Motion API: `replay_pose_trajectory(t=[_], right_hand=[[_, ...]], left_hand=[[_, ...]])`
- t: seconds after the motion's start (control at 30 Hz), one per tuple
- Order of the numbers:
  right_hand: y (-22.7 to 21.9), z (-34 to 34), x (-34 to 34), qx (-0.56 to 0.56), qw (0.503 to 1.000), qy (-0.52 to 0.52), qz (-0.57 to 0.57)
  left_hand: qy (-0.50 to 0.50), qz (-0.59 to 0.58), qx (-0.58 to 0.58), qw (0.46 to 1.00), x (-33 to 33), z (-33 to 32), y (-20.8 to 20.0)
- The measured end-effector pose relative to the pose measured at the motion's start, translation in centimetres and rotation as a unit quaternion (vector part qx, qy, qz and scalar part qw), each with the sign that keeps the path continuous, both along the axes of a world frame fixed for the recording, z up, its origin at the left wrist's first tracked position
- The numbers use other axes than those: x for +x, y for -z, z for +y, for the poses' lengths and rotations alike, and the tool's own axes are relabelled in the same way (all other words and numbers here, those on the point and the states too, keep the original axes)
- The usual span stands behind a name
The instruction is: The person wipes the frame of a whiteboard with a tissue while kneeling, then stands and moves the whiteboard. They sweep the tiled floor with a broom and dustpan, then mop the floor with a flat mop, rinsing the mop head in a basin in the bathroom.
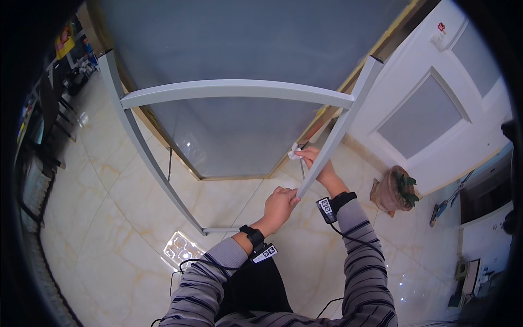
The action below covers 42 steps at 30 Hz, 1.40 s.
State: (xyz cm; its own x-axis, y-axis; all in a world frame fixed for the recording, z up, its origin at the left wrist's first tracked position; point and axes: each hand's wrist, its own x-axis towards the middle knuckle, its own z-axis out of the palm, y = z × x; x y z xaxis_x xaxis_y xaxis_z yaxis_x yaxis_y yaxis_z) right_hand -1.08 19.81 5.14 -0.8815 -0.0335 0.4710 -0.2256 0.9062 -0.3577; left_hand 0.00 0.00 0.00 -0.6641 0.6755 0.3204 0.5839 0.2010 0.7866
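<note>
A light grey metal frame (234,90) with a curved crossbar stands in front of me, its two side legs running down toward the floor. My left hand (280,209) is closed around the lower part of its right leg. Just beyond that leg, my right hand (317,162) pinches a crumpled white tissue or cloth (295,152), near a thin dark rod. Behind the frame leans a large panel (234,136) with a greyish, cloudy surface and wooden edging. Bands with small devices are strapped on both wrists, with black cables trailing from them.
On the right, a potted plant (393,191) stands by a white panelled door (430,114). A blue floor-cleaning tool (438,212) lies farther right. Dark chairs (52,109) and clutter line the left side. Glossy marbled tiles (103,240) cover the floor.
</note>
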Motion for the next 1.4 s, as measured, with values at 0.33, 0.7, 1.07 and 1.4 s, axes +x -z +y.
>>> replay_pose_trajectory(t=[0.33,0.7,1.07,1.4], right_hand=[[-1.9,-0.7,3.9,-0.169,0.966,-0.021,-0.192],[-13.1,-6.0,8.9,-0.481,0.861,0.093,0.137],[-17.9,-9.0,4.2,0.199,0.886,0.249,0.337],[2.1,-9.2,11.2,0.207,0.965,0.109,0.12]], left_hand=[[0.001,0.017,-0.035,0.999,0.1,-0.4,0.4],[0.026,-0.012,-0.038,0.999,-0.1,-0.1,-0.1],[0.088,-0.062,-0.03,0.994,-1.1,0.2,1.0],[0.147,-0.133,-0.003,0.98,-2.1,-0.7,1.6]])
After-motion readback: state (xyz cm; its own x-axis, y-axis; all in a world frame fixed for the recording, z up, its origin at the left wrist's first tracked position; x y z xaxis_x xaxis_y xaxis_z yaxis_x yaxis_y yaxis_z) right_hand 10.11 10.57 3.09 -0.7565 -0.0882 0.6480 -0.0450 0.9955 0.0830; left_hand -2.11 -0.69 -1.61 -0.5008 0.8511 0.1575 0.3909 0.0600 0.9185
